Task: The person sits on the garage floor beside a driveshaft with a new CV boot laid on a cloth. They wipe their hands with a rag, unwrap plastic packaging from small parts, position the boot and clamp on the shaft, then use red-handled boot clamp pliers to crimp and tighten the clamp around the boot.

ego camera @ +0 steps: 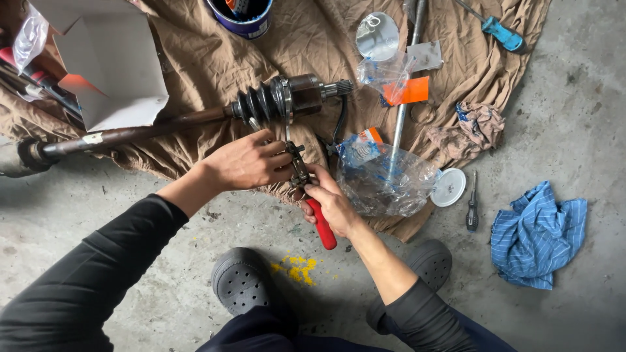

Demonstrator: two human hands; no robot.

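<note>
In the head view, red-handled pliers [312, 202] are gripped by the right hand [332, 203] and steadied by the left hand [251, 160], both closed, just below the axle [195, 118] on the brown cloth [215, 58]. The pliers seem stiff and are best held by the handles.

Crowding the far side: axle shaft [150, 129] and boot [261, 103] lying across the cloth [215, 58], box [111, 65] at far left. Blocking the right: plastic bag [391, 179], rod [403, 104], lid [448, 188], screwdriver [472, 210], blue rag [538, 236]. Leaving open passage over bare floor [130, 195] at near left and far right.
</note>
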